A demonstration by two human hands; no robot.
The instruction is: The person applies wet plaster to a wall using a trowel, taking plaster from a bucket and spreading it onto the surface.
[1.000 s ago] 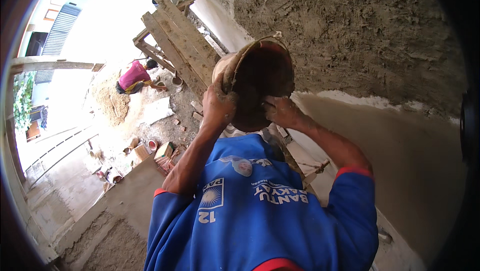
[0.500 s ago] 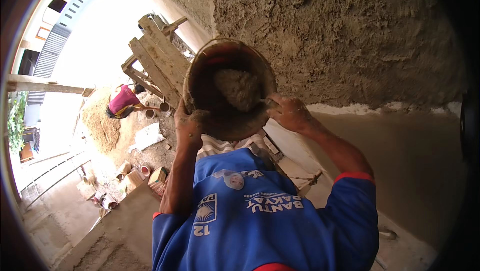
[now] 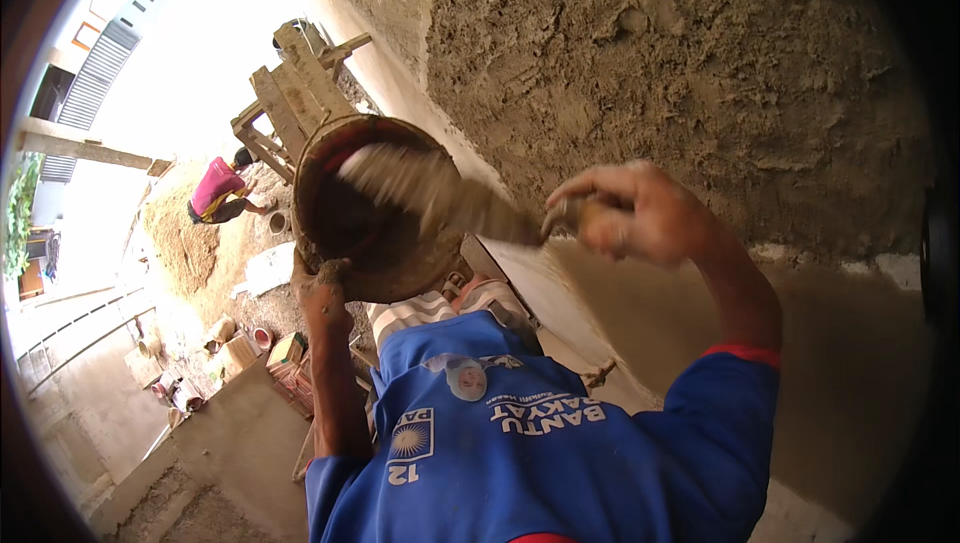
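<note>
My left hand is closed on the near left rim of a mud-caked bucket, which is tipped so its dark inside shows. In my right hand is the handle of a trowel, smeared by motion. Its blade reaches left across the bucket's mouth and carries a lump of wet mortar. Beyond the hands rises a wall with rough, damp plaster on its upper part. How much mortar lies in the bucket, I cannot tell.
A plank scaffold stands past the bucket. Far below on the left, a co-worker in a maroon shirt bends beside a sand heap. Pots, boxes and a pale sack lie on the ground. A smooth lower wall is at right.
My right hand has moved right and drawn the loaded trowel partly out of the bucket. The bucket and my left hand have shifted left. The co-worker's posture has changed a little.
</note>
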